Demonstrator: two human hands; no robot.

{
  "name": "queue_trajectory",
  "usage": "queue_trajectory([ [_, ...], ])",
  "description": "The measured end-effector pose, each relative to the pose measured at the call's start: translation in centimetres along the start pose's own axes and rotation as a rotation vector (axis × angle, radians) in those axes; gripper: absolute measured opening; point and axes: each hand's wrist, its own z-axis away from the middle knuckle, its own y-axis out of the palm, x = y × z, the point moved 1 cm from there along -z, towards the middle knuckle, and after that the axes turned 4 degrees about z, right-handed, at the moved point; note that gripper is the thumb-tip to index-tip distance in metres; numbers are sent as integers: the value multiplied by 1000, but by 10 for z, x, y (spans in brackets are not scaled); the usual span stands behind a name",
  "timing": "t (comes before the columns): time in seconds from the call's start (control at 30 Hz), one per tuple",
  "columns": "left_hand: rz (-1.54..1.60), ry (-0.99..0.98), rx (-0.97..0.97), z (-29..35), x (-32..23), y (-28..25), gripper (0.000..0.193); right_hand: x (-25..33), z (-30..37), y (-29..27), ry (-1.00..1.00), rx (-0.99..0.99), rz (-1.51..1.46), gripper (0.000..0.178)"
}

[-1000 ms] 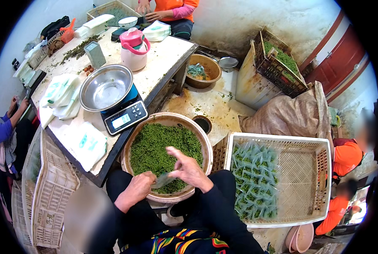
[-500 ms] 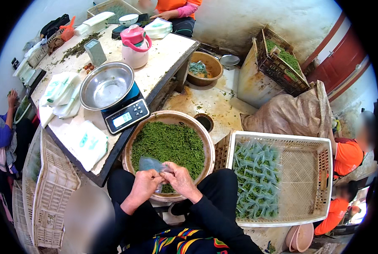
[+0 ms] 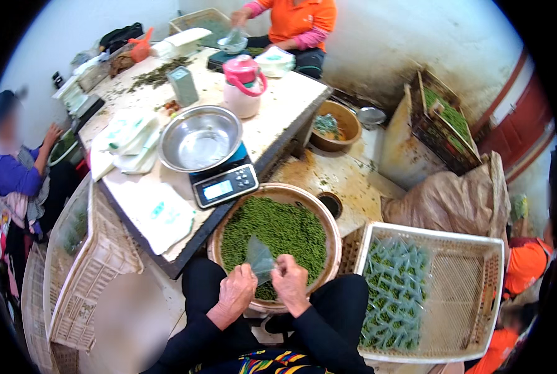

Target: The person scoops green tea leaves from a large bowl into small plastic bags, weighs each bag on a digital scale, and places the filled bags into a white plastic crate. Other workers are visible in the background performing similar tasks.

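My left hand [image 3: 236, 292] and my right hand [image 3: 291, 282] are in front of me, each pinching one side of a clear plastic bag [image 3: 260, 257]. The bag is stretched between them and looks flat, its pointed corner away from me. Below it a round basin [image 3: 336, 243] stands between my knees, full of small green peppercorn-like pieces [image 3: 272, 221]. To the right, a white plastic crate [image 3: 462, 293] holds rows of filled clear bags [image 3: 393, 293] along its left part.
At the left, a table [image 3: 210, 75] carries a digital scale [image 3: 226, 186] with a steel bowl [image 3: 200, 138], stacks of bags [image 3: 160, 215] and a pink jug [image 3: 242, 87]. A brown sack [image 3: 446, 196] lies beyond the crate. Co-workers sit across the table, at left and at right.
My hands have moved apart and the crumpled bag is now spread between them. The whole view has shifted, and the co-worker across the table now holds a bag over a bowl.
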Motion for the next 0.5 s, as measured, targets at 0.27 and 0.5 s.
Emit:
queue_trajectory([
  [0.27, -37, 295, -178, -15, 12, -21, 29, -10, -18, 3, 135, 304, -90, 29],
  [0.5, 109, 51, 33, -20, 7, -6, 33, -151, -7, 21, 258, 308, -56, 63],
])
